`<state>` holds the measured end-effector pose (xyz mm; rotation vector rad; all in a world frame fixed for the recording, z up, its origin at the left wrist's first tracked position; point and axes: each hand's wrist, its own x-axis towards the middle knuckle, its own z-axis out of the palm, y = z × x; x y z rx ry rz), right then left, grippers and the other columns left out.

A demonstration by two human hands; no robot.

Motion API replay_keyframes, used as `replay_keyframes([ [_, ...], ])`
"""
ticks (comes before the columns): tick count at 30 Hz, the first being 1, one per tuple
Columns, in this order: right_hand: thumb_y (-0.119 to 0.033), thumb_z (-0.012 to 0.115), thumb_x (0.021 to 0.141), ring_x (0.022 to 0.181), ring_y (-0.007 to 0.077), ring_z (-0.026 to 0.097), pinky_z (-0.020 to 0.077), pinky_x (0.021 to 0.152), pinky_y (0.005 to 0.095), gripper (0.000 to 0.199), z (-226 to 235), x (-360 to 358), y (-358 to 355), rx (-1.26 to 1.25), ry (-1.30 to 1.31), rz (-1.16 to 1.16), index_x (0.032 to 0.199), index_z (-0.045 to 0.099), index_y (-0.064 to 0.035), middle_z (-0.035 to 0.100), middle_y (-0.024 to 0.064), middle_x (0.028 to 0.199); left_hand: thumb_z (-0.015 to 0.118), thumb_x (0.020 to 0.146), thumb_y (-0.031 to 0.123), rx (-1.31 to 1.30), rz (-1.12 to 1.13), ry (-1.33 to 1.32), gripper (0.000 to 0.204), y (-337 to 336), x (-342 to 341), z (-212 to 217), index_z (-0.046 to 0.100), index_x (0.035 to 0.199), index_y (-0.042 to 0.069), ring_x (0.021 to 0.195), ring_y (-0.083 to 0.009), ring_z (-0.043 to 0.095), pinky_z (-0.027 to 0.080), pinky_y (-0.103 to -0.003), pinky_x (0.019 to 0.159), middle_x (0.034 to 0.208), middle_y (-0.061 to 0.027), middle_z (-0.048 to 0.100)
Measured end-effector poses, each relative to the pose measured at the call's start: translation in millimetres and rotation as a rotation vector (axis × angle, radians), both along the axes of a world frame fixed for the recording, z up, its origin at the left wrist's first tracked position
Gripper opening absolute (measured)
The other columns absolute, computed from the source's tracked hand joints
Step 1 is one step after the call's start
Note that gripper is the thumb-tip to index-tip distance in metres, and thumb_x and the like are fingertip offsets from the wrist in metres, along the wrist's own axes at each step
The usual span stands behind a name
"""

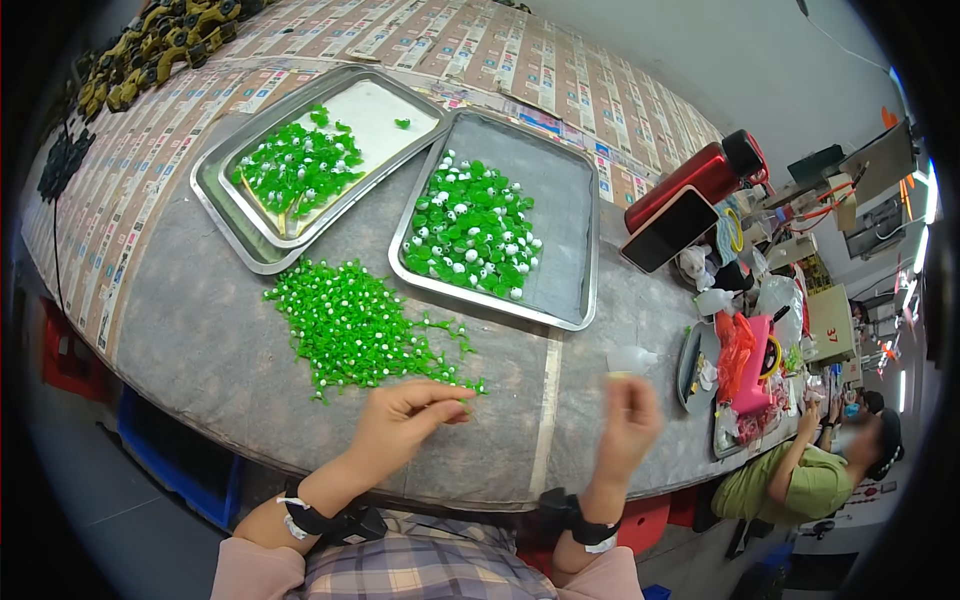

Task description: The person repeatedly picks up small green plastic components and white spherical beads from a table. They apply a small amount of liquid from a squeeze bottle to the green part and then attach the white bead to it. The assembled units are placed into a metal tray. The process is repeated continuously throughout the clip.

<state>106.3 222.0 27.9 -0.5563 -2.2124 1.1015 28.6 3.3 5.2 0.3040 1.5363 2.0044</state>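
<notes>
My left hand (pixel 405 420) is closed in a pinch at the near edge of a pile of small green plastic pieces with white beads (pixel 350 325). A bit of green shows at its fingertips. To the right, my right hand (pixel 628 425) is raised over the table, slightly blurred, with fingers pinched together. A thin pale yellowish edge shows at its fingertips; what it is I cannot make out. Just beyond lies a translucent whitish object (pixel 632 358). A metal tray (pixel 570 290) holds larger green pieces with white eye-like balls (pixel 470 235).
A second metal tray (pixel 385 105) at the far left holds more green-and-white pieces. On the right are a red bottle (pixel 685 185), a phone (pixel 670 230), a dark plate (pixel 692 375) and a pink container (pixel 755 375). Another person (pixel 810 475) sits at the right.
</notes>
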Motion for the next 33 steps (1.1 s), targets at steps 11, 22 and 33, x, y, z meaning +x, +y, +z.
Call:
replay_keyframes([
  [11, -0.012, 0.063, 0.069, 0.09, 0.0164, 0.05, 0.0392, 0.077, 0.0257, 0.049, -39.6, -5.5, 67.1, -0.182, -0.033, 0.013, 0.11, 0.041, 0.0025, 0.051, 0.0118, 0.099, 0.051, 0.08, 0.006, 0.158, 0.004, -0.222, 0.021, 4.5, -6.8, -14.8, 0.055, 0.098, -0.002, 0.074, -0.0128, 0.057, 0.047, -0.024, 0.069, 0.083, -0.0078, 0.059],
  [22, -0.044, 0.073, 0.054, 0.067, 0.0104, 0.045, 0.0373, 0.06, 0.0219, 0.062, 43.4, -33.5, -42.6, -0.311, 0.461, 0.082, 0.09, 0.045, -0.0022, 0.046, 0.0037, 0.078, 0.056, 0.075, 0.004, 0.305, 0.067, -0.437, 0.009, -2.0, -8.9, -16.8, 0.055, 0.083, 0.0, 0.068, -0.0159, 0.058, 0.049, -0.028, 0.063, 0.077, -0.009, 0.059],
  [33, -0.046, 0.072, 0.055, 0.054, 0.0138, 0.038, 0.0309, 0.048, 0.0262, 0.058, 15.4, -47.6, -75.3, -0.167, 0.595, 0.213, 0.08, 0.04, -0.0053, 0.039, 0.0016, 0.064, 0.057, 0.076, 0.007, 0.394, 0.037, -0.451, 0.006, -3.2, -9.4, -20.3, 0.055, 0.08, 0.003, 0.067, -0.0118, 0.058, 0.048, -0.023, 0.063, 0.074, -0.0059, 0.059],
])
